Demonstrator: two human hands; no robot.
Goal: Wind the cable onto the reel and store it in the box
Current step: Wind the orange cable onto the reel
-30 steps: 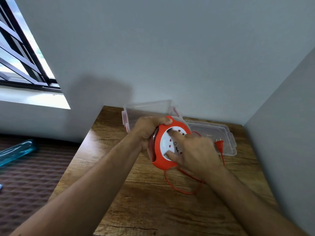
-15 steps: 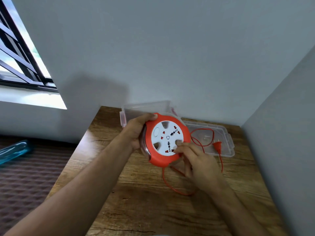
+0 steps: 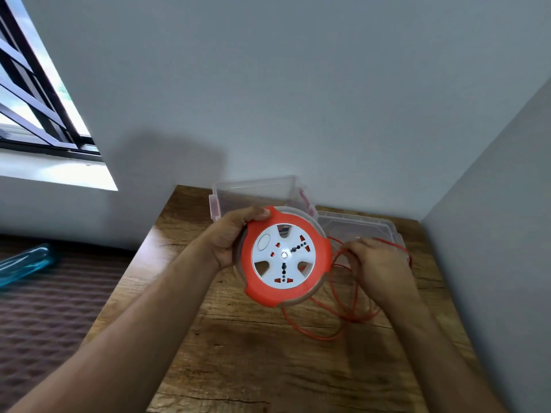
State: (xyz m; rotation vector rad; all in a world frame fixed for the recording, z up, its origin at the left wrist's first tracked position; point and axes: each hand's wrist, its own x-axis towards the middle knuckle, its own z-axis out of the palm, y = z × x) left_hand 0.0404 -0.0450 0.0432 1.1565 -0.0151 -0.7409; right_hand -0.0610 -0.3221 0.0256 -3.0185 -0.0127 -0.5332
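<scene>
My left hand (image 3: 231,241) grips the left rim of the orange cable reel (image 3: 322,248) with a white socket face, held upright above the wooden table (image 3: 253,353). My right hand (image 3: 378,263) is to the right of the reel, its fingers closed around loops of the thin orange cable (image 3: 340,305), which trails from the reel's lower edge onto the table. The clear plastic box (image 3: 256,192) stands behind the reel at the wall. Its clear lid (image 3: 357,225) lies flat to the right, partly behind my right hand. The plug is hidden.
Grey walls close in behind the table and on its right. A dark patterned surface (image 3: 44,308) lies left of the table with a blue transparent object (image 3: 24,263) on it. A barred window (image 3: 35,93) is at the upper left.
My right hand left the reel's white face and moved right, taking hold of the loose cable. More cable now lies in loops on the table. The reel's face has turned further toward me.
</scene>
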